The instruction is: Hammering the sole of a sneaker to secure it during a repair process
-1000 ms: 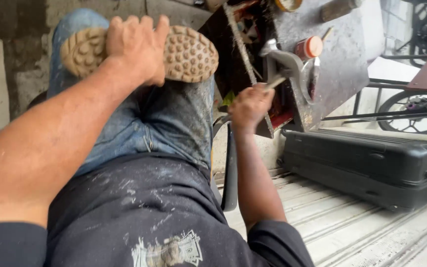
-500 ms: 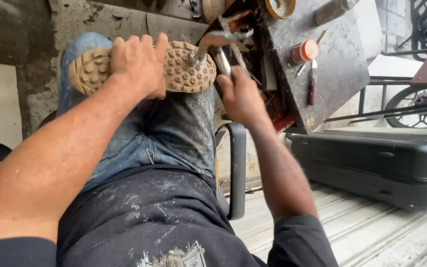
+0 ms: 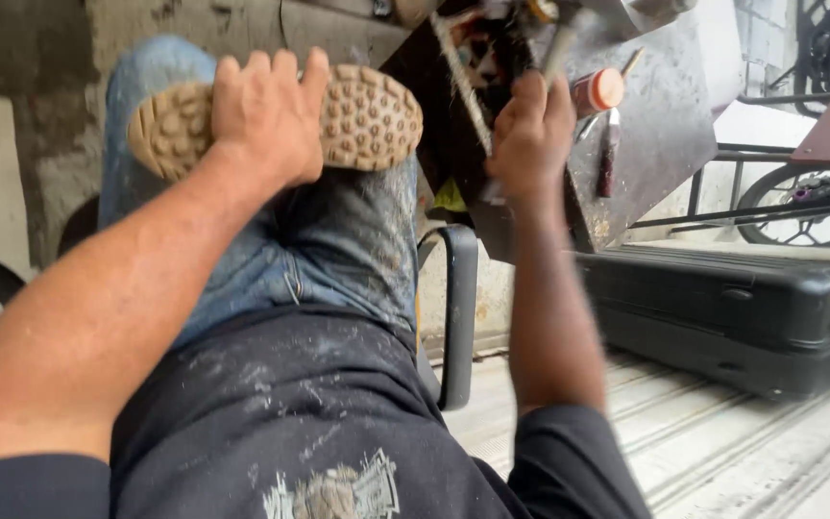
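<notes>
I had my left hand (image 3: 266, 115) spread flat over the tan studded rubber shoe sole (image 3: 367, 115) resting upturned on my denim knee (image 3: 338, 240), my right hand (image 3: 528, 135) closed on a blurred metal hammer handle (image 3: 559, 43), raised, judging the strike needed careful aim.

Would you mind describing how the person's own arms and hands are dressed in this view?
Both arms are bare below short dark sleeves; the left sleeve and right sleeve belong to a dark, dust-smudged shirt. The left hand and right hand wear no gloves. No watch or rings are visible.
</notes>
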